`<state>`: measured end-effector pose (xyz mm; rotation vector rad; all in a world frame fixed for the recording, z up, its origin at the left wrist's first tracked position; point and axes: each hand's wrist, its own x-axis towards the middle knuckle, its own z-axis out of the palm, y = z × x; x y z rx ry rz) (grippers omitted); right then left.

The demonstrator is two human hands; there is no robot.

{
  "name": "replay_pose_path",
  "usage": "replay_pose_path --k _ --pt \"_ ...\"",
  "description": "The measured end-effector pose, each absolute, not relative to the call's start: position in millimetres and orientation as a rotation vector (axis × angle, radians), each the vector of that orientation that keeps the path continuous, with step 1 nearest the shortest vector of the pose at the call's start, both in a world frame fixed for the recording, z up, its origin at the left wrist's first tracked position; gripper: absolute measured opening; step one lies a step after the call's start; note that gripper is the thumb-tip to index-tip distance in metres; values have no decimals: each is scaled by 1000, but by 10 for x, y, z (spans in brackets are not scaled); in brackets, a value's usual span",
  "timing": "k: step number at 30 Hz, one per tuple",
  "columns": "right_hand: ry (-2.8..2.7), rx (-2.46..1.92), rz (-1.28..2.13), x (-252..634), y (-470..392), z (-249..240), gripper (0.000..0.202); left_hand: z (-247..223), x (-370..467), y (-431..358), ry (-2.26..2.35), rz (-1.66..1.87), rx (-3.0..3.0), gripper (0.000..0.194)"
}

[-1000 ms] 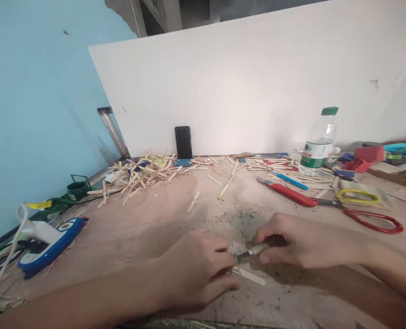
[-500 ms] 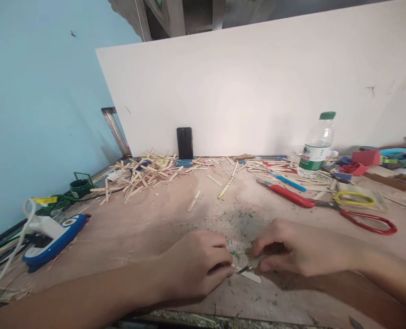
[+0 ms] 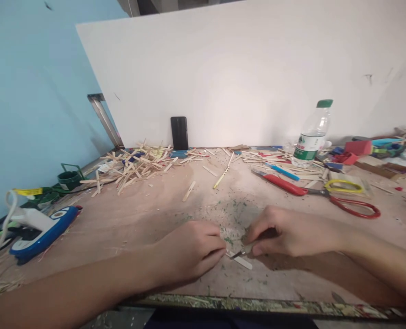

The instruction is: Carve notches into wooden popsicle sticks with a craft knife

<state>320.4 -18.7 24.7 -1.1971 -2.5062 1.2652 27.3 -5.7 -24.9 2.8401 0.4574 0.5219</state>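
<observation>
My left hand (image 3: 196,249) rests low over the table with its fingers curled and pressed on one end of a flat wooden craft stick (image 3: 243,262). The stick's rounded other end sticks out toward the lower right. Between thumb and fingers, my right hand (image 3: 278,233) pinches a small craft knife (image 3: 237,254), its handle mostly hidden by the fingers. The thin dark blade lies across the stick, close to my left fingertips. Whether the edge has cut into the wood cannot be made out. Tiny green scraps are scattered around both hands.
Red-and-yellow-handled scissors (image 3: 321,192) and a blue pen-like tool (image 3: 282,172) lie at the right, before a water bottle (image 3: 307,141). A phone (image 3: 179,133) leans on the white board (image 3: 223,77). Loose sticks (image 3: 134,167) are heaped at back left; a blue-and-white power strip (image 3: 45,235) sits left.
The view has tipped downward, so everything sits higher in it and the table's front edge shows more. Both hands keep about the same hold on the stick and the knife.
</observation>
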Motion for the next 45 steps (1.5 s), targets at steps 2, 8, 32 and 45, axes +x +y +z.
replay_pose_path --k 2,8,32,45 --pt "-2494 -1201 1297 3201 -183 245 40 -241 260 -53 447 539 2808 30" --pt "-2472 -1210 1384 3211 -168 230 42 -236 266 -40 441 584 2680 30" --pt "-2470 -998 1261 3204 -170 190 34 -104 196 -8 528 559 2638 23" --pt "-2498 -984 1159 3166 -184 174 36 -161 148 145 507 508 2642 19"
